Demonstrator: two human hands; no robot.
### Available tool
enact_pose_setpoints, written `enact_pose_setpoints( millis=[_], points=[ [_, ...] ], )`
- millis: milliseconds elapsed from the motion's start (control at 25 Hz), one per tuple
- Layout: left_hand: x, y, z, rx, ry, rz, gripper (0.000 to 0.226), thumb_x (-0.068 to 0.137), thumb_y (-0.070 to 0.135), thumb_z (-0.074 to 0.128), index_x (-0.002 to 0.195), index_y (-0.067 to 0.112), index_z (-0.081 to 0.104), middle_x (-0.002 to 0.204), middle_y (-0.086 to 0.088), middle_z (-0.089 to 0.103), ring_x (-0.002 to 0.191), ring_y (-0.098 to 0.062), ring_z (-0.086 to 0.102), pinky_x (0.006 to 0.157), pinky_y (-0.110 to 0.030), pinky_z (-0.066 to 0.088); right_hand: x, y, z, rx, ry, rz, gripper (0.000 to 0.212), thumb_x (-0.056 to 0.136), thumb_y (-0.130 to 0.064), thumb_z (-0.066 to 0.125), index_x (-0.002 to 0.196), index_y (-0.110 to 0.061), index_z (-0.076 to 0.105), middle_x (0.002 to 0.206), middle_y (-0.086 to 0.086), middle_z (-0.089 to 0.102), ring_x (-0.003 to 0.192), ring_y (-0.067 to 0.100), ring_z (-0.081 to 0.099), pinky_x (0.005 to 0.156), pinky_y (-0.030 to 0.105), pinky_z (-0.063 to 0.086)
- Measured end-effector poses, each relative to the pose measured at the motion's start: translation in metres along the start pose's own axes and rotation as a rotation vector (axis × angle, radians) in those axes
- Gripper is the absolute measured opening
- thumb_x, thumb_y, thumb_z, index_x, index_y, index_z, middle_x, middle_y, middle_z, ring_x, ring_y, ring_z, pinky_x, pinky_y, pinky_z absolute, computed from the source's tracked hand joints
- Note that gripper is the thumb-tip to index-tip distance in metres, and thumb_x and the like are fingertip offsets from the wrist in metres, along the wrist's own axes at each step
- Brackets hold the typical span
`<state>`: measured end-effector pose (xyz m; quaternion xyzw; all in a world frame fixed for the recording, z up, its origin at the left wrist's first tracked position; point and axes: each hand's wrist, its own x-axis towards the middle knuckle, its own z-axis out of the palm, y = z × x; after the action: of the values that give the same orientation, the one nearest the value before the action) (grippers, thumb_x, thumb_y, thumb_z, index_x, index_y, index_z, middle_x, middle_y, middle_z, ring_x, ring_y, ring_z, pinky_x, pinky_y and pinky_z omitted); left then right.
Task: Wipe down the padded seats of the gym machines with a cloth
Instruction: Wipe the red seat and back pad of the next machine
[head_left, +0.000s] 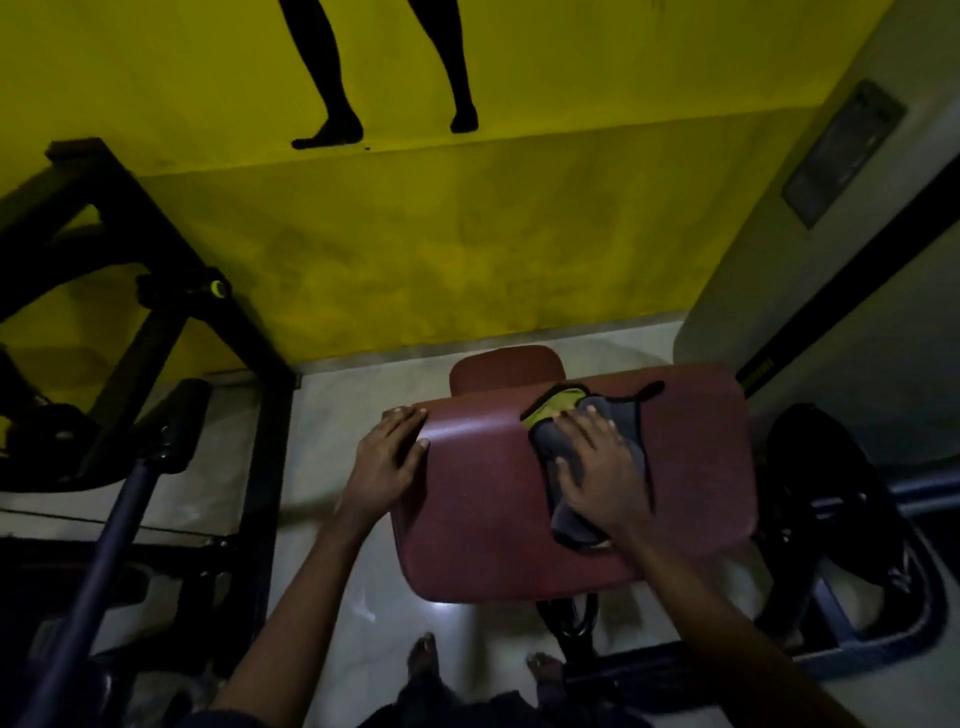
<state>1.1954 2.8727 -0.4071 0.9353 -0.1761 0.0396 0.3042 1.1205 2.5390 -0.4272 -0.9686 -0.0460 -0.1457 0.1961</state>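
A dark red padded seat (483, 525) fills the middle of the view. On it lies a grey cloth (618, 415) with a yellow-green patch and black edging. My right hand (597, 467) presses flat on the cloth, fingers spread. My left hand (387, 457) rests on the seat's left edge, fingers straight along the rim. A smaller red pad (506, 369) sits just beyond the seat.
A black machine frame (208, 301) and a padded lever arm (130, 499) stand to the left. Dark frame parts and a black weight plate (831, 499) sit to the right. A yellow wall (467, 234) rises behind. My bare feet (426, 654) stand on the pale floor.
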Motion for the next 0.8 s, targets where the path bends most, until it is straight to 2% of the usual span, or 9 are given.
enact_pose_setpoints(
  millis=[80,160,240,320,400,520,600,720,800],
  points=[
    [-0.002,-0.021,-0.007,-0.039,-0.038,0.029,0.047,0.099,0.043,0.054,0.143,0.026,0.054,0.149,-0.003,0.051,0.140,-0.018,0.044,0.115,-0.035,0.036,0.009,0.014,-0.009,-0.028,0.035,0.172,0.057,0.098,-0.044,0.048,0.151,-0.023,0.047,0.159,0.007,0.042,0.152,0.029,0.030,0.119,0.060,0.029],
    [-0.008,-0.034,-0.017,-0.200,-0.116,-0.057,0.049,0.098,0.039,0.061,0.146,0.033,0.049,0.155,0.007,0.042,0.145,-0.004,0.033,0.116,-0.028,0.032,0.021,0.011,-0.010,0.040,0.144,0.418,0.058,0.098,-0.050,0.048,0.147,-0.019,0.051,0.159,0.011,0.042,0.151,0.032,0.031,0.117,0.060,0.033],
    [-0.010,-0.039,-0.030,-0.332,-0.188,-0.124,0.049,0.097,0.033,0.063,0.144,0.037,0.050,0.153,0.015,0.042,0.142,0.006,0.031,0.116,-0.023,0.030,0.025,-0.026,0.005,0.095,0.250,0.529,0.057,0.098,-0.051,0.053,0.143,-0.017,0.054,0.158,0.012,0.043,0.150,0.033,0.032,0.113,0.057,0.040],
    [-0.001,-0.043,-0.044,-0.421,-0.220,-0.171,0.037,0.100,0.031,0.060,0.136,0.036,0.059,0.144,0.016,0.053,0.136,0.006,0.040,0.117,-0.028,0.033,0.015,-0.076,0.026,0.102,0.289,0.477,0.054,0.097,-0.047,0.060,0.142,-0.017,0.056,0.155,0.013,0.046,0.148,0.033,0.036,0.111,0.052,0.045],
    [0.011,-0.048,-0.055,-0.468,-0.272,-0.227,0.029,0.103,0.039,0.050,0.125,0.041,0.067,0.137,0.014,0.061,0.133,-0.003,0.048,0.115,-0.033,0.036,-0.009,-0.120,0.052,0.127,0.251,0.362,0.052,0.097,-0.041,0.065,0.143,-0.019,0.057,0.154,0.013,0.047,0.147,0.033,0.039,0.110,0.046,0.043],
    [0.027,-0.057,-0.068,-0.406,-0.378,-0.275,0.048,0.098,0.068,0.027,0.115,0.051,0.069,0.142,0.007,0.057,0.139,-0.014,0.043,0.114,-0.037,0.030,-0.064,-0.176,0.094,0.108,0.069,0.159,0.053,0.095,-0.036,0.062,0.146,-0.026,0.053,0.157,0.009,0.045,0.148,0.031,0.037,0.107,0.055,0.046],
    [0.034,-0.056,-0.073,-0.393,-0.414,-0.290,0.066,0.091,0.080,0.016,0.112,0.050,0.071,0.145,0.005,0.055,0.141,-0.017,0.039,0.116,-0.042,0.024,-0.084,-0.197,0.110,0.042,0.000,0.076,0.055,0.091,-0.035,0.061,0.145,-0.030,0.054,0.157,0.007,0.045,0.148,0.029,0.036,0.105,0.056,0.047],
    [0.039,-0.054,-0.074,-0.403,-0.418,-0.293,0.081,0.085,0.087,0.007,0.108,0.047,0.074,0.142,0.007,0.058,0.141,-0.017,0.040,0.114,-0.040,0.021,-0.060,-0.218,0.110,-0.037,-0.006,0.028,0.060,0.084,-0.030,0.063,0.143,-0.033,0.052,0.155,0.006,0.047,0.147,0.028,0.036,0.112,0.055,0.042],
    [0.040,-0.055,-0.073,-0.415,-0.405,-0.293,0.084,0.084,0.087,0.003,0.106,0.049,0.074,0.142,0.004,0.058,0.139,-0.018,0.042,0.111,-0.036,0.022,-0.040,-0.238,0.114,-0.103,-0.045,-0.055,0.055,0.082,-0.026,0.061,0.137,-0.031,0.059,0.156,0.004,0.047,0.148,0.029,0.035,0.115,0.055,0.035]
  ],
)
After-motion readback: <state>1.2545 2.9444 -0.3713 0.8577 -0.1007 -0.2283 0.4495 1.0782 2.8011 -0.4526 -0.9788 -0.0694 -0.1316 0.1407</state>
